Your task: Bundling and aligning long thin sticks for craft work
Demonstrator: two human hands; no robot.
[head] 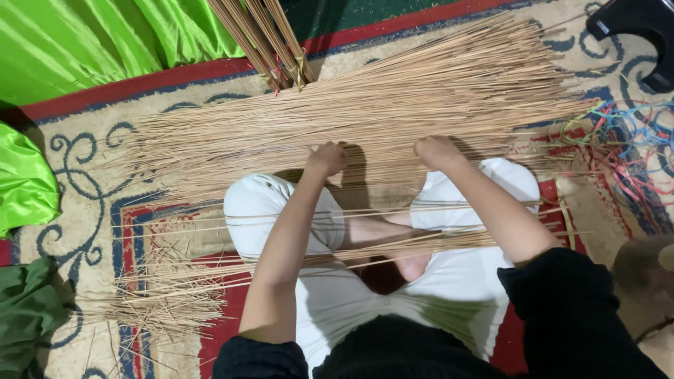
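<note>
Nearest the camera, black sleeves and white-trousered crossed legs (pixel 295 217) fill the bottom of the view, with a few loose thin sticks (pixel 393 242) lying across the lap, running left to right. To the left of the knees a small untidy heap of short stick ends (pixel 168 295) sits on the patterned carpet (pixel 84 182).

Just past the knees, both hands rest on the near edge of the big pile of sticks (pixel 365 116). The left hand (pixel 326 158) is curled, fingers together and pressed down into the sticks; the right hand (pixel 437 151) is likewise closed over them, though whether either actually grips any sticks cannot be told.

The pile lies flat on the carpet, its long axis running left to right, rising slightly toward the right. The sticks are pale tan, straight, very thin and long.

Beyond it, a tied bundle (pixel 270 38) points away, beside green cloth (pixel 105 38). Coloured bands (pixel 632 140) lie at the right.
</note>
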